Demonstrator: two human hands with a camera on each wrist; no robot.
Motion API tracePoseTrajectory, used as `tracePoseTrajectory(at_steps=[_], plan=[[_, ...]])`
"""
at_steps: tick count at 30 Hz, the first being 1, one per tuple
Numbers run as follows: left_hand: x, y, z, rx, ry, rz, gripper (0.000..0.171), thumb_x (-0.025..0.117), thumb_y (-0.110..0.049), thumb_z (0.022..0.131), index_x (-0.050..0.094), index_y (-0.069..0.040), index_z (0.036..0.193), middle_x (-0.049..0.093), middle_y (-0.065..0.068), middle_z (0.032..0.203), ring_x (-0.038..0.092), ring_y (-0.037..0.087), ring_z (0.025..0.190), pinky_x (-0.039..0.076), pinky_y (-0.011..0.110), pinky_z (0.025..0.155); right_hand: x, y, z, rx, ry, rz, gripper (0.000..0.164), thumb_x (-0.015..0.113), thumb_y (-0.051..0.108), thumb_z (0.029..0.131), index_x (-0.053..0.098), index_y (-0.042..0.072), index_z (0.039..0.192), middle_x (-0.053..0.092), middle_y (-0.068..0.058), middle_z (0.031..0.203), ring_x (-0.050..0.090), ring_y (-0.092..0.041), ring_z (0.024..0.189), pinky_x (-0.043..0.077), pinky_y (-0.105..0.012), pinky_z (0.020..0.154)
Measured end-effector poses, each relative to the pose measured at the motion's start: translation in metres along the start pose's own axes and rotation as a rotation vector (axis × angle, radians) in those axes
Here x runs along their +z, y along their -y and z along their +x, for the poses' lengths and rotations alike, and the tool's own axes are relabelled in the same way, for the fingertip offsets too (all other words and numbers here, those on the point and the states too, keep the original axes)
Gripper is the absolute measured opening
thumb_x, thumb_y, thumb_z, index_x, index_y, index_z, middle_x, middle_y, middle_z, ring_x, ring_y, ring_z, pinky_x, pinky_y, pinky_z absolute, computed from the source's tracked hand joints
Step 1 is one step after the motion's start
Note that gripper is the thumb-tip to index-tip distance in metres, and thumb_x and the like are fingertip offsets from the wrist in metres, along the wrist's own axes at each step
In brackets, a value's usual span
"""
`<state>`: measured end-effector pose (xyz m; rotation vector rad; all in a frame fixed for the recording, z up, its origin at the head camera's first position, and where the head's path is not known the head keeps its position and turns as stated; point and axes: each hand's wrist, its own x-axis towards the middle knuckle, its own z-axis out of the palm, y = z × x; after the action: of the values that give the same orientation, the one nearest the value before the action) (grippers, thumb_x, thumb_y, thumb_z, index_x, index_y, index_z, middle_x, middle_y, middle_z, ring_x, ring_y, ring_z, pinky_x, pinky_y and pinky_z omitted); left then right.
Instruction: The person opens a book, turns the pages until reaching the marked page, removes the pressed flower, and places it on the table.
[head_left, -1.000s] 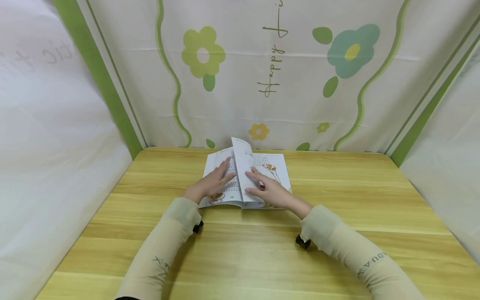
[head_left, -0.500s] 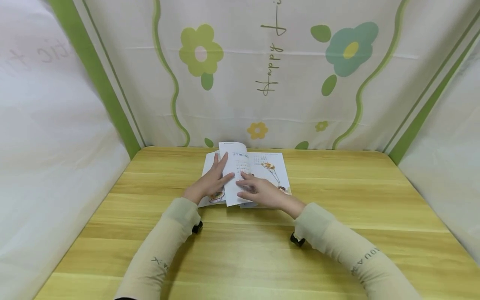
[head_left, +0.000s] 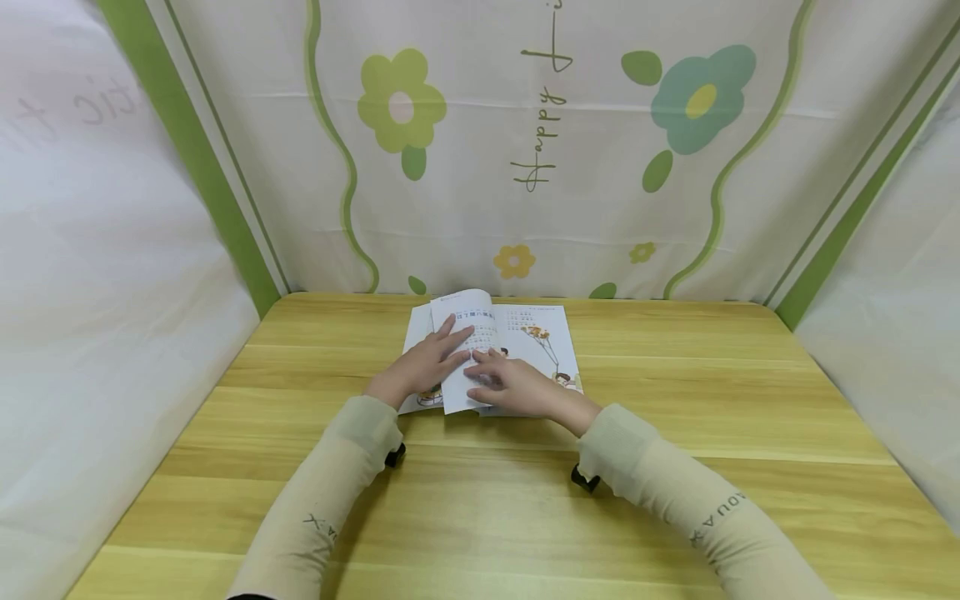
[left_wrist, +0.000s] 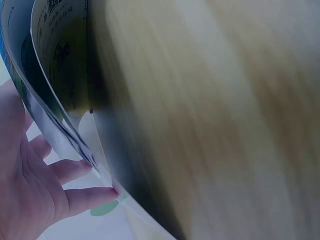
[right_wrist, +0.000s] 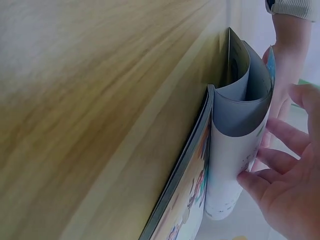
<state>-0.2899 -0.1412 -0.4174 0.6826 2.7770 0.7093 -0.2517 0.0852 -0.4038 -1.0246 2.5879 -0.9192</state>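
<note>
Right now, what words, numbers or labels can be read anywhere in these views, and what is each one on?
"Happy" in green script, running vertically on the backdrop cloth.
"OU A", partly hidden, on the right sleeve.
"A", with a mark beside it, on the left sleeve.
Print on the booklet: too small to read.

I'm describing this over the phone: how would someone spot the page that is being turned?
Start at the wooden table before the flowered cloth backdrop; an open booklet lies at its far middle. Between the left hand and the right hand, one page arches over. It alone curves up, while the other pages lie flat.
</note>
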Motion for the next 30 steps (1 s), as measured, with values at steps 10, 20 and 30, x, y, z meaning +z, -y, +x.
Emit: tracePoseTrajectory(at_steps=[10, 20, 30], plan=[[-0.001, -0.002, 0.003, -0.043, 0.024, 0.002, 0.063, 0.034, -0.051, 0.110, 0.020, -0.025, 0.166, 0.009, 0.007, 0.171, 0.012, 0.058, 0.147, 0.017, 0.067, 0.118, -0.008, -0.001, -0.003, -0.024, -0.032, 0.020, 0.040, 0.062, 0.025, 0.104, 0.064, 0.007, 0.139, 0.040, -0.014, 0.159, 0.030, -0.034, 0.150, 0.029, -0.048, 0.119], [0.001, -0.001, 0.004, -0.063, 0.024, 0.011, 0.067, 0.031, -0.060, 0.108, 0.015, -0.032, 0.166, 0.007, 0.012, 0.170, 0.008, 0.057, 0.148, 0.018, 0.071, 0.115, -0.022, -0.014, -0.013, 0.004, -0.074, 0.064, 0.039, 0.059, 0.025, 0.106, 0.063, 0.006, 0.140, 0.045, -0.012, 0.157, 0.045, -0.034, 0.141, 0.044, -0.050, 0.110], [0.001, -0.001, 0.002, -0.086, 0.033, 0.043, 0.066, 0.035, -0.060, 0.107, 0.021, -0.031, 0.165, 0.004, 0.014, 0.170, 0.003, 0.054, 0.150, 0.017, 0.070, 0.116, -0.040, -0.041, -0.024, 0.109, -0.172, 0.005, 0.040, 0.058, 0.020, 0.106, 0.061, 0.002, 0.141, 0.052, -0.021, 0.149, 0.057, -0.041, 0.128, 0.047, -0.056, 0.105]])
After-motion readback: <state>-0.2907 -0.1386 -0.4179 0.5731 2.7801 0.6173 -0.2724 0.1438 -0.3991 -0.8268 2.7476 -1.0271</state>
